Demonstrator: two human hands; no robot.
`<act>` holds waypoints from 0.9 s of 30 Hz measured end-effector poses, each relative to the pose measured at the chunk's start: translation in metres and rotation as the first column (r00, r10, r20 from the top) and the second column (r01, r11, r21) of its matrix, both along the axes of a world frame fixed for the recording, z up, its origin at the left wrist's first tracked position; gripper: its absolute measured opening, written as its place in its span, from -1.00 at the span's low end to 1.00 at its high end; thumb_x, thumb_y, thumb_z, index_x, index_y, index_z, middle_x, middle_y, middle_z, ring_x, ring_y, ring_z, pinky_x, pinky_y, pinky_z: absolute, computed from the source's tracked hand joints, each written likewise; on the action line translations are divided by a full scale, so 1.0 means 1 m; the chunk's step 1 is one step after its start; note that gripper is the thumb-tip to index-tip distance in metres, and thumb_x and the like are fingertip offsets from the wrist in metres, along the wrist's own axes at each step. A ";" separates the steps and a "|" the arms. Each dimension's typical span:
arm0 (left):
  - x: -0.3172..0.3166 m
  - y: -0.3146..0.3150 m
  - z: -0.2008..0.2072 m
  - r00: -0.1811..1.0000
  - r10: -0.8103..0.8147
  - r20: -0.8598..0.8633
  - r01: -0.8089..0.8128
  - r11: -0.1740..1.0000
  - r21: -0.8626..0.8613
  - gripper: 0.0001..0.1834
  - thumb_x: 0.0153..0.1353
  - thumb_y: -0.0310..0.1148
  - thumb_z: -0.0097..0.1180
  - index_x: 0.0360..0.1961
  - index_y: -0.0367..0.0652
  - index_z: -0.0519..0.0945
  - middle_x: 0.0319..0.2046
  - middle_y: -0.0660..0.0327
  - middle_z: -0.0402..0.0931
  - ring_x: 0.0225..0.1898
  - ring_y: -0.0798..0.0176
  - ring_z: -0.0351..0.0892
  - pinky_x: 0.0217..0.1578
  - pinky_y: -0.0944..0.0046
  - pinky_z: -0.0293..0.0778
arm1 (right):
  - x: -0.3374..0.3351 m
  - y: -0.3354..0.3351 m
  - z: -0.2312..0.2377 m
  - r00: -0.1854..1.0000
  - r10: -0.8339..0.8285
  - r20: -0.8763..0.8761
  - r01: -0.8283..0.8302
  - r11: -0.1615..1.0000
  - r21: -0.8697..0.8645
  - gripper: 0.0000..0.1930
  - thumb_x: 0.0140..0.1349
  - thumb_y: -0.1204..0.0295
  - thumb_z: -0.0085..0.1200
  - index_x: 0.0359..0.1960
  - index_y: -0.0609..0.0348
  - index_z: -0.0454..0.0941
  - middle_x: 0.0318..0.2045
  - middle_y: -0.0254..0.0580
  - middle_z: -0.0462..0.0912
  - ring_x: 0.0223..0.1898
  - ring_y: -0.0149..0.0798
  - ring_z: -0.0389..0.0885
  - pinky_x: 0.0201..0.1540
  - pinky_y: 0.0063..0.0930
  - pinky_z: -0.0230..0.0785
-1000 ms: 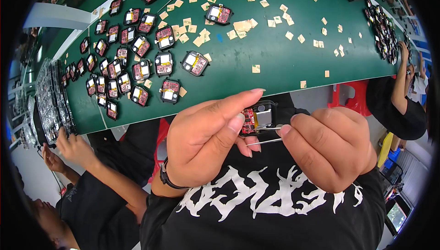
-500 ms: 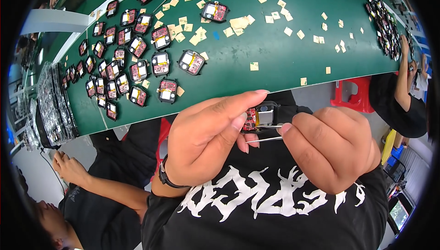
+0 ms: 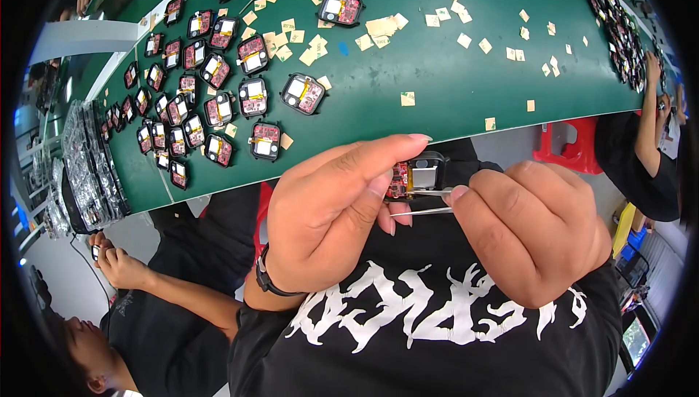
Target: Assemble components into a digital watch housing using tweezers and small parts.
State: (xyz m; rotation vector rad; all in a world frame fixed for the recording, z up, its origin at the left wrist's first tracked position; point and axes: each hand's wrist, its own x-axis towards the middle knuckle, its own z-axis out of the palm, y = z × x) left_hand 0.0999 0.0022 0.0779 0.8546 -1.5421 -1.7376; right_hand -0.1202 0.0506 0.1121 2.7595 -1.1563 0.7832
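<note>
My left hand (image 3: pixel 331 211) is closed around a black smartwatch case (image 3: pixel 426 173), its open side facing up. Inside the case show a red circuit board, a strip of yellow tape and a silvery rectangular part. Between the fingers of my right hand (image 3: pixel 528 229) is a pair of metal tweezers (image 3: pixel 435 211) with its two prongs apart. One prong reaches over the lower side of the case, beside the board; the other passes below the case, near my left fingertips. Whether the tips touch any part is too small to tell.
On the green table (image 3: pixel 451 69), several open watch cases (image 3: pixel 218 108) crowd the left side. Scattered beige paper squares (image 3: pixel 381 27) lie farther back. Clear plastic trays (image 3: pixel 87 164) are stacked at the left end. A co-worker's hand (image 3: pixel 120 266) is at lower left; another person sits beyond a red stool (image 3: pixel 568 148).
The view has shifted slightly. The tweezers' upper prong has moved left over the case, toward the red board. At lower left, the co-worker's hand now shows a small object.
</note>
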 end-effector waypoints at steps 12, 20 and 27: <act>-0.002 0.002 -0.002 1.000 0.022 0.001 -0.022 1.000 0.019 -0.66 0.47 -0.48 -0.08 0.12 -0.54 0.53 -0.31 -0.01 0.65 -0.49 0.34 0.63 -0.50 0.43 0.53 | 0.000 0.004 -0.003 0.999 -0.012 -0.035 0.010 0.997 -0.074 -0.66 -0.25 0.55 0.22 -0.35 0.52 0.59 -0.50 0.02 0.59 -0.62 -0.30 0.43 -0.72 -0.54 0.13; 0.000 0.004 -0.002 1.000 0.010 0.004 -0.010 0.995 0.101 -0.66 0.48 -0.49 -0.09 0.13 -0.53 0.52 -0.26 -0.01 0.65 -0.45 0.33 0.64 -0.51 0.43 0.55 | 0.005 0.010 -0.006 0.997 -0.073 -0.014 0.070 0.988 -0.135 -0.70 -0.21 0.56 0.22 -0.36 0.48 0.60 -0.49 0.02 0.61 -0.61 -0.31 0.45 -0.69 -0.56 0.09; -0.003 0.006 0.003 1.000 0.011 0.015 -0.012 0.997 0.080 -0.67 0.46 -0.61 -0.13 0.14 -0.41 0.57 -0.18 0.03 0.61 -0.44 0.40 0.61 -0.37 0.43 0.59 | -0.002 0.010 -0.003 1.000 -0.026 0.007 0.026 0.998 -0.059 -0.72 -0.19 0.55 0.20 -0.37 0.47 0.60 -0.50 -0.02 0.59 -0.60 -0.29 0.45 -0.67 -0.54 0.13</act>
